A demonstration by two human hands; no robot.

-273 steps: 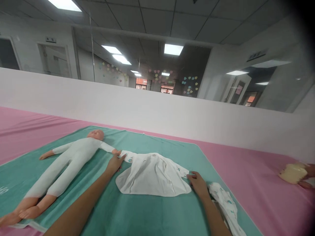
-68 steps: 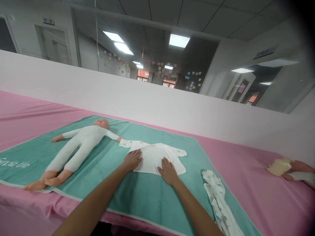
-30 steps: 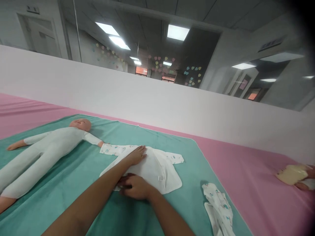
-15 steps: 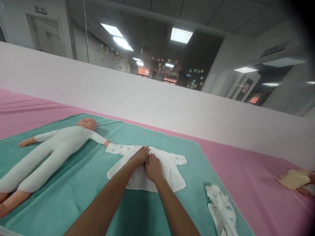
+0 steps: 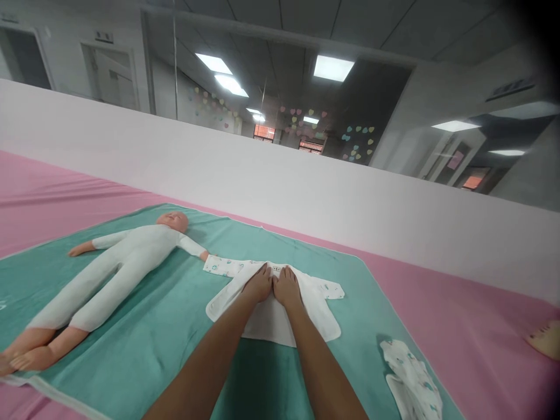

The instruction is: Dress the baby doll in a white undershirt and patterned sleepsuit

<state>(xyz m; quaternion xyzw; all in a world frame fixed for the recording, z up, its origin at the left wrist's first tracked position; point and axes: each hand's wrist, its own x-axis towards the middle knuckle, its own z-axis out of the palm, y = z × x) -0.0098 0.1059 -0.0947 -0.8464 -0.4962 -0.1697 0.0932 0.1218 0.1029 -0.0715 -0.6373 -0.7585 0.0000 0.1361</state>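
Note:
A white long-sleeved baby shirt (image 5: pixel 317 324) lies spread with its front parted, its printed sleeves stretched to both sides. A small label shows at its neck. My left hand (image 5: pixel 259 284) rests on the shirt just below the neck, fingers stretched forward over the cloth. Beside it, my right hand (image 5: pixel 287 286) lies on the shirt with its fingers also stretched toward the neckline. The two thumbs are close together, and the palms' undersides are hidden. A baby doll (image 5: pixel 131 248) in a white body suit lies face up to the left, one hand by the shirt's left cuff.
Under everything is a green mat (image 5: pixel 166 344) with pale edging, laid over a pink sheet (image 5: pixel 446 309). A folded printed baby garment (image 5: pixel 413 379) lies at the lower right. Part of another doll (image 5: pixel 546 339) shows at the right edge. A white wall (image 5: pixel 262 181) with glass stands behind.
My hands have drawn level just below the neckline, uncovering the neck label; the left was further forward before. The view has shifted, moving the doll and shirt rightward in the picture.

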